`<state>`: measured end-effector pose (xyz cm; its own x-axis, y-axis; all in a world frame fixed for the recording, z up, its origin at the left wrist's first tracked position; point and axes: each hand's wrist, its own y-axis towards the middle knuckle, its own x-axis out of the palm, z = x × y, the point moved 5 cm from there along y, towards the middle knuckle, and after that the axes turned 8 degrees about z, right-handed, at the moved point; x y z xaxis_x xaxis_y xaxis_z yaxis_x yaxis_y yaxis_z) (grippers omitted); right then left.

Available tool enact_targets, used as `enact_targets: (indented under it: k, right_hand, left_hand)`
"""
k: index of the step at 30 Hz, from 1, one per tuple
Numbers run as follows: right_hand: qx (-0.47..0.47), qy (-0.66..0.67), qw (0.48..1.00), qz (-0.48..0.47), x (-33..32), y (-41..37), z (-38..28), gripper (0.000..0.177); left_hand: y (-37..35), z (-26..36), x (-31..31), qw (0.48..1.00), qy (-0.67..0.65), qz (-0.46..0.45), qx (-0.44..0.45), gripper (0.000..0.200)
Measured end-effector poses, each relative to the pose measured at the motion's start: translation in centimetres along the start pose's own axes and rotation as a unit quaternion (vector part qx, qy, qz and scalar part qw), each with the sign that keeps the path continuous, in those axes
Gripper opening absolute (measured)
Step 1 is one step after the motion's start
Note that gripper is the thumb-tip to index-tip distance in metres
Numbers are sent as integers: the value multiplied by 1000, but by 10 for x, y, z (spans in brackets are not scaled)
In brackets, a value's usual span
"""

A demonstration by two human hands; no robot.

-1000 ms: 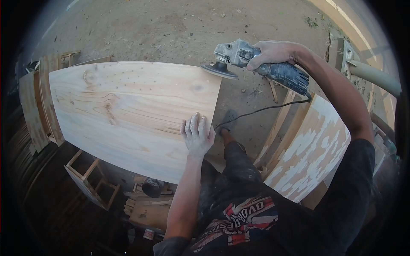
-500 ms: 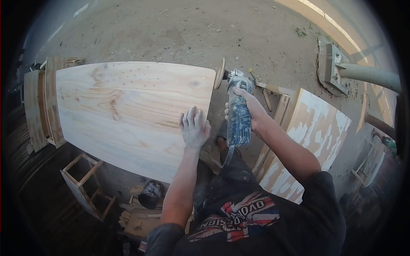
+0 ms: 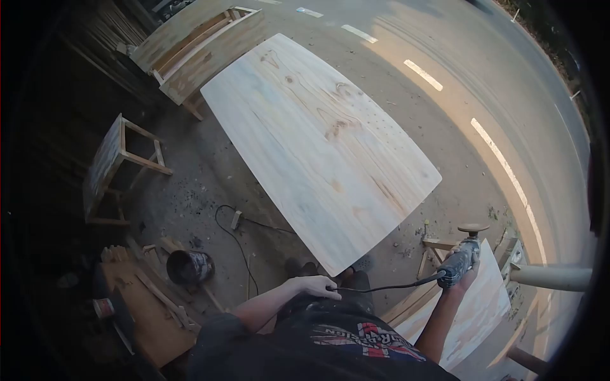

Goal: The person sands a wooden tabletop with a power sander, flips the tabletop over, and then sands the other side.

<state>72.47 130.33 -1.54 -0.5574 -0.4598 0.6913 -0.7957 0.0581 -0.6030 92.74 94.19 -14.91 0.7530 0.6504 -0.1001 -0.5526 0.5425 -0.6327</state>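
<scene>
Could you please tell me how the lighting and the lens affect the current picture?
In the head view, fisheye distortion bends the road into an arc, and black vignetting rings the frame; sunlight brightens a strip of road, while deep shadow hides detail at far left and inside the bucket; the pale panel shows its grain without strong glare.

left of the wooden panel point(image 3: 318, 152) stands an open-framed stand point(image 3: 122, 155); past the panel's far left end lies a long wooden frame point(image 3: 210, 60). nearer, on the left, are a bucket point(image 3: 190, 268) and a board point(image 3: 143, 311) (with wood scraps point(image 3: 166, 300) on it). right of the panel's near end are a second panel point(image 3: 481, 311) and a post point(image 3: 553, 277); beyond its right side runs a road point(image 3: 508, 95).
</scene>
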Motion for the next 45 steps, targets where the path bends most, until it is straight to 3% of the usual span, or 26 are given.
enact_targets:
  k: [1, 3, 5, 7, 8, 9, 10, 11, 12, 14, 15, 17, 20, 21, 23, 24, 26, 32, 39, 43, 45]
  right_hand:
    - [-45, -20, 999, 4, 2, -15, 4, 43]
    - [-47, -54, 997, -2, 14, -20, 36, 43]
    - [-119, -64, 991, 4, 48, -31, 71, 41]
    - [-68, -83, 994, -37, 80, -33, 115, 42]
    - [-19, -92, 993, -69, 90, -32, 136, 43]
    - [-1, -179, 980, -84, 100, -32, 153, 45]
    - [18, -265, 959, -97, 108, -33, 169, 47]
    - [-7, -391, 919, -57, 123, -45, 183, 43]
    - [-129, -489, 859, -81, 157, -68, 202, 37]
    - [-160, -680, 691, -184, 177, -62, 223, 44]
    - [-181, -718, 632, -229, 180, -55, 238, 54]
    - [-257, -796, 443, -321, 191, -60, 273, 57]
    - [-166, -901, 149, -371, 191, -72, 326, 54]
    - [-186, -888, 73, -414, 176, -66, 340, 48]
    - [-198, -851, -15, -487, 163, -66, 358, 47]
    - [-190, -851, -17, -489, 154, -64, 359, 47]
    - [-209, -797, -73, -562, 150, -59, 372, 56]
    - [-194, -762, -111, -607, 154, -30, 394, 59]
    - [-202, -726, -127, -646, 189, -7, 432, 51]
    - [-199, -740, -112, -633, 219, 5, 460, 51]
    - [-190, -737, -133, -635, 236, 13, 479, 57]
  left_hand:
    - [-29, -40, 2, 999, 28, 13, -24, 70]
    - [-78, -118, -1, 980, 148, 58, -116, 50]
    - [-115, -200, 3, 965, 76, 103, -229, 39]
    - [-139, -283, 20, 968, 37, 104, -227, 37]
    - [-159, -303, 25, 957, 53, 125, -258, 37]
    - [-184, -304, 26, 936, 72, 158, -307, 36]
    - [-207, -304, 30, 933, 57, 131, -330, 38]
    - [-227, -299, 32, 926, 69, 132, -348, 39]
    - [-235, -303, 37, 936, 39, 132, -325, 39]
    - [-242, -283, 45, 946, -1, 126, -298, 40]
    - [-249, -239, 30, 951, -20, 151, -269, 40]
    - [-248, -170, 11, 961, 4, 192, -199, 38]
    - [-221, -106, -17, 962, 51, 249, -102, 33]
    - [-209, -92, -22, 959, 28, 271, -72, 31]
    - [-195, -60, -27, 955, -6, 296, -8, 30]
    - [-189, -53, -22, 956, -13, 293, -10, 30]
    - [-181, -43, -27, 951, -64, 303, 27, 30]
    - [-181, -40, -36, 946, -118, 301, 35, 32]
    - [-181, -51, -66, 938, -135, 318, 30, 34]
    - [-190, -61, -93, 930, -144, 335, 40, 34]
    - [-194, -66, -114, 929, -147, 338, 40, 34]
